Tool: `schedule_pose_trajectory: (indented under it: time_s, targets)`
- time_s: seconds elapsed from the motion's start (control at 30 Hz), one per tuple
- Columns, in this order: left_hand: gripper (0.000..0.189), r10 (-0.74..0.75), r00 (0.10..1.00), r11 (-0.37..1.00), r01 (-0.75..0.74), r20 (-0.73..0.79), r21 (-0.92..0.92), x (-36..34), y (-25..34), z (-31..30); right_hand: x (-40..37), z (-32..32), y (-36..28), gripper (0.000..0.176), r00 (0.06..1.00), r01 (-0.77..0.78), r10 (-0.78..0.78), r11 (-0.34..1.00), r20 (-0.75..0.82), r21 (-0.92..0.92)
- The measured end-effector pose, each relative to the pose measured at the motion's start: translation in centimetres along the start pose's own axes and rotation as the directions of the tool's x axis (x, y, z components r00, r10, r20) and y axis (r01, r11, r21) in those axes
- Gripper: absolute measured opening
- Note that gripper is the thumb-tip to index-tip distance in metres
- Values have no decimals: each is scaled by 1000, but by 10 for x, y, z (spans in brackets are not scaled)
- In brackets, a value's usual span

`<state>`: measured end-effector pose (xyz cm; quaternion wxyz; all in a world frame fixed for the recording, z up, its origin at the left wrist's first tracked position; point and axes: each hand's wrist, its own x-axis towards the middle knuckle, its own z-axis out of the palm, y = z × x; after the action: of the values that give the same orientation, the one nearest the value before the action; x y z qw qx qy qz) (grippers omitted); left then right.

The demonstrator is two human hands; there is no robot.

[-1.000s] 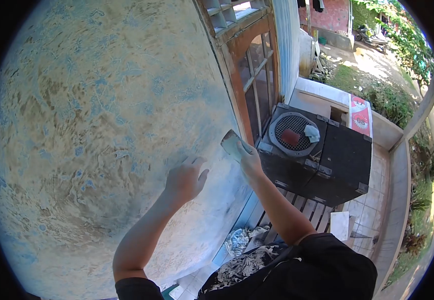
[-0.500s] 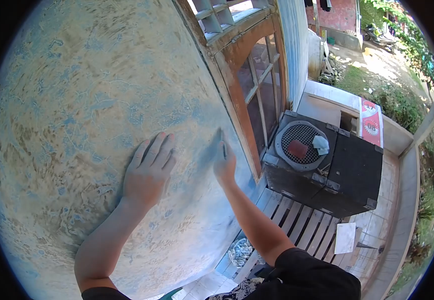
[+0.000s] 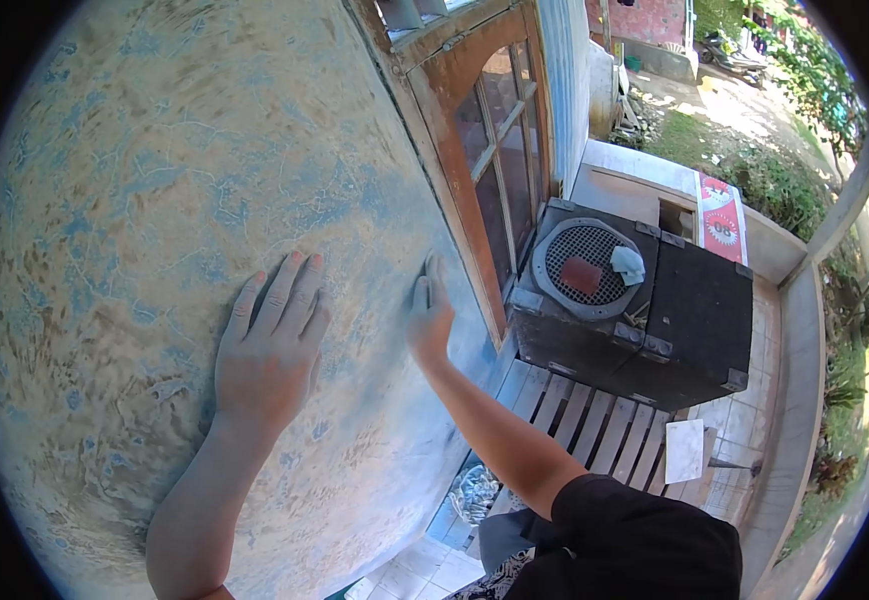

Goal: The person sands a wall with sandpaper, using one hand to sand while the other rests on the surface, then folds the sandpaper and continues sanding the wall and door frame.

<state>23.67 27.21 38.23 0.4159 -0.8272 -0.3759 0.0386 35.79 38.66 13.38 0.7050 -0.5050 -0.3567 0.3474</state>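
Observation:
My left hand [image 3: 269, 350] lies flat against a worn wall [image 3: 164, 200] with patchy beige and blue paint, fingers spread slightly and pale with dust. To its right, beside the window frame, my right hand [image 3: 431, 318] presses on the same wall. Its fingers are together and point upward, with the thumb alongside. Whatever sits under those fingers is hidden; only a thin dark edge showed by them a moment before.
A brown wooden window frame [image 3: 451, 180] borders the wall. On a slatted bench [image 3: 579, 425] stands a black speaker box [image 3: 699, 325], with a reddish square [image 3: 581, 275] and a pale blue cloth [image 3: 628, 265] on its grille. A white sheet [image 3: 684, 450] lies nearby.
My left hand has slid a little left on the wall. The right hand has shifted slightly left and up, its fingers now closer to the surface. The view has turned slightly.

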Motion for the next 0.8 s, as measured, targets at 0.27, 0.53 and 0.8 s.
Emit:
schedule_pose_trajectory:
  time_s: [0.27,0.53,0.8]
  targets:
    - [32,20,999,999,-21,35,43,-1,-1,-9,-27,-18,20,47,897,412,-417,909,144,64]
    - [36,15,998,999,-18,63,51,-1,0,-6,-37,5,-29,47,993,118,-117,993,-8,14]
    - [50,34,994,998,-40,101,50,-1,-1,-4,4,-16,40,45,753,605,-600,793,270,74]
